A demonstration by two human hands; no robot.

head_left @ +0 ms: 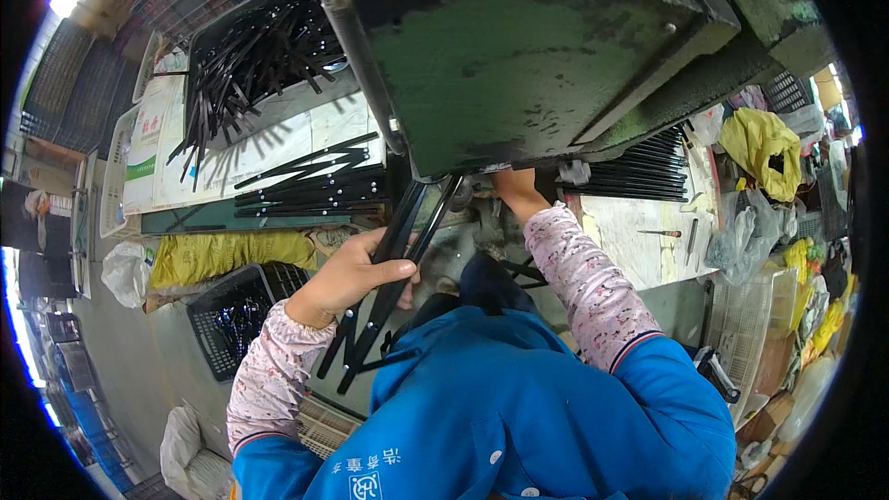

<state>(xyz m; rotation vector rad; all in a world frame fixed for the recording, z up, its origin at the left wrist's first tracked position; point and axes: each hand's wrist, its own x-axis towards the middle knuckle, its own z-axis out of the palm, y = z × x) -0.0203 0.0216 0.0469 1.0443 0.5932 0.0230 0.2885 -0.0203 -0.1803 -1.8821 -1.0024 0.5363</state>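
Observation:
My left hand (pixel 344 280) is closed around a set of flat black metal bars (pixel 378 307) joined by shiny rivets, with the thumb lying across them. Their upper ends reach beneath the green machine (pixel 519 74), and their lower ends hang in front of my blue jacket. My right hand (pixel 517 187) reaches under the machine's lower edge, right of the bars' upper ends. Its fingers are hidden there, so what it touches cannot be made out.
Left of the machine, a bin (pixel 255 60) overflows with black bars, and riveted bars (pixel 315 187) lie on the bench. More bars (pixel 639 167) are stacked at right, near a screwdriver (pixel 659 232). A black crate (pixel 218 338) with dark parts stands on the floor.

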